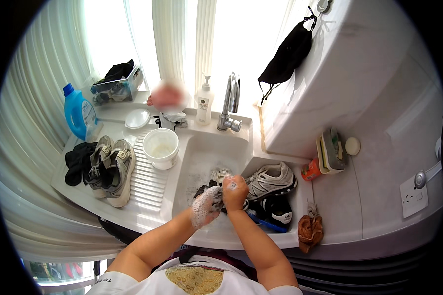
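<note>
Over the sink basin [187,162], my two hands are close together on a soapy, dark-and-grey item [214,192]; its exact kind is hidden by foam and fingers. My left hand [206,209], thickly coated in white suds, is closed round its near side. My right hand [235,191] is a fist against its right side, with foam on the knuckles. A pale grey part [220,174] shows just beyond the hands. Right of my right hand, a grey sneaker [270,181] lies in the side basin, above a black shoe [275,209] with a white heel patch.
A chrome faucet [230,105] and soap pump bottle [204,103] stand behind the basin. Left are a white bucket [161,150], a pair of grey sneakers [114,169], black cloth [79,162] and a blue detergent bottle [78,113]. Right lies a brown cloth [310,231].
</note>
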Motion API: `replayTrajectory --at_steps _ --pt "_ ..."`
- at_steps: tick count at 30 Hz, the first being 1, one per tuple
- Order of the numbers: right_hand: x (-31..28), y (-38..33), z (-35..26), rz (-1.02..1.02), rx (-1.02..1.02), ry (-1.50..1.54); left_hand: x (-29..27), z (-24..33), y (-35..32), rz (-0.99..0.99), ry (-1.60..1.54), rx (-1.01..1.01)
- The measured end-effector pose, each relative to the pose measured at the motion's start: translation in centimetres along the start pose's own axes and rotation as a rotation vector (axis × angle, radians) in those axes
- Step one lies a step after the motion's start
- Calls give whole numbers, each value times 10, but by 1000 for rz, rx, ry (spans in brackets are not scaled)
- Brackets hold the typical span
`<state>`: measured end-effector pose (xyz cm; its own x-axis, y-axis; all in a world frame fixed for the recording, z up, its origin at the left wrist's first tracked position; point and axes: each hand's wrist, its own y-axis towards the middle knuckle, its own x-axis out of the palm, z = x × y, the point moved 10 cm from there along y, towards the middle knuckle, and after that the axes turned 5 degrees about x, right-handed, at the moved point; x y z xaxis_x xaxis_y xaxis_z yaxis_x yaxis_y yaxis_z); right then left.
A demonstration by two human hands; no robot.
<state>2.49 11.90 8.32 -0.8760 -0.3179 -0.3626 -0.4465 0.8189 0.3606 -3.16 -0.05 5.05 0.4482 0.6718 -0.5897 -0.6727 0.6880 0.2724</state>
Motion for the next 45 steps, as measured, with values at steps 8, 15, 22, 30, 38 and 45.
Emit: replayTrajectory --at_steps 8,15,22,30,38,45 --pt "12 -41 17 -824 859 479 8 -2 -2 -65 -1481 -803" --pt "10 -45 9 -780 746 828 14 -43 17 202 -1924 -802" --pt "-17 -28 16 -646 873 836 5 -59 16 133 -1823 -699" --pt "19 -72 -75 -463 -386 74 57 -19 -21 -305 -2353 -948" --pt "28 -31 -21 -727 658 1073 22 -54 -7 -42 -1779 -762" --pt "19 -56 -64 -339 -255 92 20 -6 -4 -285 -2076 -698"
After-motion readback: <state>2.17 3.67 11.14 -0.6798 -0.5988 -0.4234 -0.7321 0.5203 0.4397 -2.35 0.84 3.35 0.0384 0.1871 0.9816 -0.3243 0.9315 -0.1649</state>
